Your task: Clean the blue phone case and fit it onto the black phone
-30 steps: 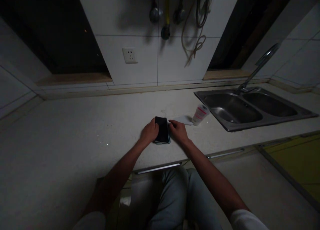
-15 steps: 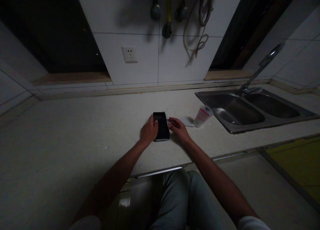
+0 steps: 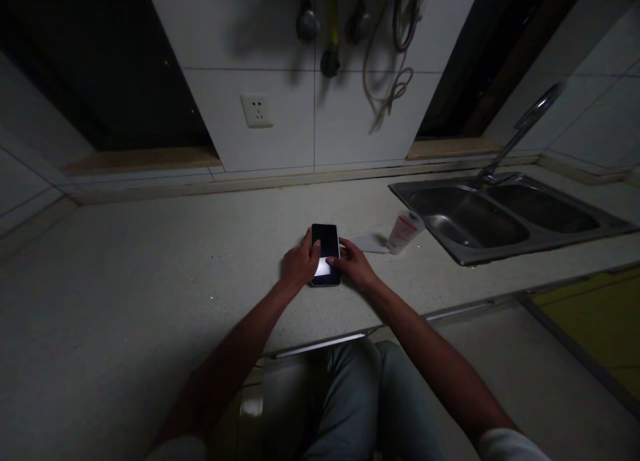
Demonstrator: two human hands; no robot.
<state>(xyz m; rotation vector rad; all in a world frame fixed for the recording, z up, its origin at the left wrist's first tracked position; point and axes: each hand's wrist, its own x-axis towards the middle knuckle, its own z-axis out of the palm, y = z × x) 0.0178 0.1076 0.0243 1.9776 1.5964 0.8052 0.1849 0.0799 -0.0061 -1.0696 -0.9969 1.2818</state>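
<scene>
A smartphone (image 3: 325, 239) is held upright in line with my body, just over or on the pale countertop (image 3: 165, 261); whether it touches the surface I cannot tell. Its screen is dark at the top, with a bright white patch in the lower half. My left hand (image 3: 299, 262) grips the phone's left edge, thumb over the screen. On the other side my right hand (image 3: 356, 263) holds the right edge, its thumb lying on the screen by the bright patch. Most fingers behind the phone are hidden.
Right of my hands a clear plastic cup (image 3: 405, 231) with red print stands beside a flat whitish sheet (image 3: 371, 243). Further right is a steel double sink (image 3: 470, 257) with a faucet (image 3: 520, 131). A socket (image 3: 257, 111) and hanging cords (image 3: 400, 81) are on the tiled wall.
The phone's screen has gone from all dark to partly lit. My right hand has closed in on the phone's right edge, its thumb now on the screen. The view has shifted slightly.
</scene>
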